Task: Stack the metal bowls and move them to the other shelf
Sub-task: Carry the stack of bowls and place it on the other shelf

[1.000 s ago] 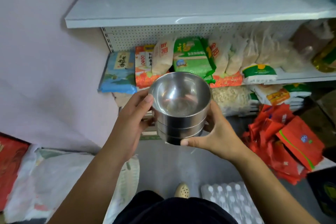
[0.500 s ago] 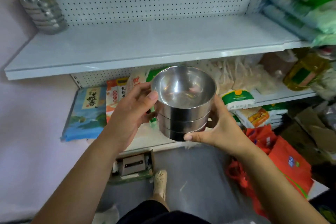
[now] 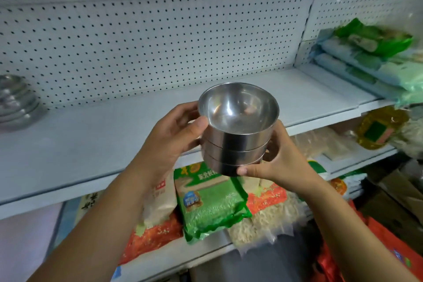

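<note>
We hold the bowls [image 3: 238, 142], three nested in one stack, in the air in front of the white shelf [image 3: 91, 144]. Our left hand [image 3: 169, 139] curls round the stack's left side, thumb pressed near the top rim. Our right hand [image 3: 278, 160] cups the right side, thumb along the bottom bowl. Other bowls [image 3: 16, 103] sit stacked at the shelf's far left. A green bag [image 3: 210, 206] lies below the shelf.
</note>
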{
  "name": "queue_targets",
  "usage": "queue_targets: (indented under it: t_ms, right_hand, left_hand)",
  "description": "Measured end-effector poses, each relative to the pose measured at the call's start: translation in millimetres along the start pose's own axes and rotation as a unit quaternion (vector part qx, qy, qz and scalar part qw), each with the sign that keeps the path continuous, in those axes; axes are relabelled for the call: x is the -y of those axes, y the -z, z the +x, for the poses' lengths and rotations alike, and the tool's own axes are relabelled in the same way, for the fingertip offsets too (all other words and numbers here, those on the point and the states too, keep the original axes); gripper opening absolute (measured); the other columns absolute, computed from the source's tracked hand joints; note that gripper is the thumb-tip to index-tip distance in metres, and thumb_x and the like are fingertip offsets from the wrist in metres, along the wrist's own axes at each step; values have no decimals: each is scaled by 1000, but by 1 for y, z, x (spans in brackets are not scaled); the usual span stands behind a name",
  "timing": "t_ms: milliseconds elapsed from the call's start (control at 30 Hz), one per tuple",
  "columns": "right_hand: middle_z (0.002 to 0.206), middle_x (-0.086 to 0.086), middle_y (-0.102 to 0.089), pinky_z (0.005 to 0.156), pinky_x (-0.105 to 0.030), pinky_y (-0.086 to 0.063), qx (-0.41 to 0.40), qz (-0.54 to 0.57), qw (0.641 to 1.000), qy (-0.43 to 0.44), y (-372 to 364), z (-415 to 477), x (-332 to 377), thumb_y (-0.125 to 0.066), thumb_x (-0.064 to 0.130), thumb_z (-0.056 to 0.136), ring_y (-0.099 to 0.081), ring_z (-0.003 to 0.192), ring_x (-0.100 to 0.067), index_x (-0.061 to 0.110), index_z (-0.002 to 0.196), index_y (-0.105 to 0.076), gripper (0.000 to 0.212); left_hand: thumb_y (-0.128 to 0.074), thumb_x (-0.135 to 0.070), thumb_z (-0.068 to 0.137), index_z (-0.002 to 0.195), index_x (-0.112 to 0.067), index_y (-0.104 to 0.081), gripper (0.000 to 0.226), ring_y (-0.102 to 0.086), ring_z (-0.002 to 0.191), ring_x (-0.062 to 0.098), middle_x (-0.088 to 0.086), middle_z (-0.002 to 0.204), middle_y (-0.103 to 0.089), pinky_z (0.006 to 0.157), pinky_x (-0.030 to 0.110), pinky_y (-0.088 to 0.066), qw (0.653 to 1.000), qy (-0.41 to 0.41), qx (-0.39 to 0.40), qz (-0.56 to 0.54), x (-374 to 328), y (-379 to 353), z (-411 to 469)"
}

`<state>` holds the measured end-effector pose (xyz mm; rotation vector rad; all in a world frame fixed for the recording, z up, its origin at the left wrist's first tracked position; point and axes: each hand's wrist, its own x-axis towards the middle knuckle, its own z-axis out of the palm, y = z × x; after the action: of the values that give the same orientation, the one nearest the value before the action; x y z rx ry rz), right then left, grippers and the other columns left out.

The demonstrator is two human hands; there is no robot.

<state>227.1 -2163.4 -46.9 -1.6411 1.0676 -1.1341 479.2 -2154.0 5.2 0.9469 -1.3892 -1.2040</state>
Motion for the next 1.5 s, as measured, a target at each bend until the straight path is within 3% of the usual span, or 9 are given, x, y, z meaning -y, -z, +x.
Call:
queue_targets:
  t_ms: [200, 400, 600, 867, 1000, 1100, 1167, 1333, 1500]
  right_hand:
    - [137, 6, -60, 95, -45, -60, -10, 4, 1000, -20, 5, 62, -25, -104, 27, 53, -64, 124, -15, 33, 140, -43, 107]
    - [134, 7, -58, 83, -19, -56, 18, -4, 999, -41, 13, 108, -52, -100, 15, 63, -64, 113, 0, 33, 139, -39, 99]
    - [123, 10, -63, 81, -18, -54, 53, -32, 997, -49, 25, 153, -79, -101, 20, 61, -67, 106, -2, 30, 137, -42, 96]
    - [128, 13, -59, 94, -24, -54, 119, -61, 990, -32, 39, 225, -100, -101, 35, 60, -61, 117, -5, 36, 139, -37, 102]
    - [125, 15, -56, 94, -24, -51, 127, -82, 988, -25, 35, 259, -105, -99, 42, 61, -58, 118, -7, 35, 143, -32, 106]
    - [129, 9, -55, 90, -19, -45, 111, -89, 989, -26, 28, 282, -108, -98, 44, 62, -57, 119, -12, 28, 150, -28, 114]
    - [130, 9, -52, 85, -14, -41, 105, -84, 990, -31, 23, 297, -109, -98, 40, 64, -54, 116, -11, 24, 153, -26, 115]
    - [124, 11, -51, 92, -25, -46, 88, -85, 992, -25, 8, 328, -117, -98, 43, 63, -57, 117, -14, 23, 152, -26, 116]
    - [124, 12, -51, 90, -24, -44, 65, -78, 995, -10, -5, 346, -122, -96, 46, 65, -54, 111, -11, 27, 149, -27, 111]
  left_hand:
    - [-72, -44, 77, 127, -19, -64, 56, -65, 106, 9, -9, 113, -69, 92, 41, -56, 1000, 19, 7, -4, 25, 14, 71]
    - [-73, -49, 75, 127, -23, -65, 58, -61, 116, 15, -3, 122, -68, 92, 42, -54, 999, 41, -31, -4, 56, 16, 116]
    - [-73, -53, 72, 125, -27, -66, 59, -63, 116, 12, -9, 122, -70, 91, 40, -53, 994, 60, -86, 4, 77, 14, 145]
    - [-66, -66, 81, 132, -27, -65, 64, -59, 129, 18, -5, 130, -67, 108, 53, -47, 984, 42, -168, 39, 95, 10, 185]
    - [-57, -68, 83, 121, -38, -70, 50, -60, 127, 8, -12, 129, -69, 112, 48, -44, 969, 38, -230, 79, 102, 15, 195]
    - [-61, -56, 93, 127, -37, -66, 39, -55, 129, 4, -16, 134, -64, 114, 35, -40, 930, 55, -283, 229, 111, 19, 190]
    - [-56, -54, 98, 140, -31, -58, 48, -47, 137, 10, -10, 145, -56, 112, 28, -34, 881, 81, -286, 369, 119, 21, 184]
    - [-37, -71, 88, 144, -19, -54, 79, -41, 144, 22, 3, 151, -52, 121, 48, -28, 792, 115, -259, 540, 144, 23, 175]
    - [-49, -59, 97, 140, -17, -59, 61, -43, 143, 25, 6, 149, -55, 124, 51, -21, 747, 137, -281, 587, 154, 26, 178]
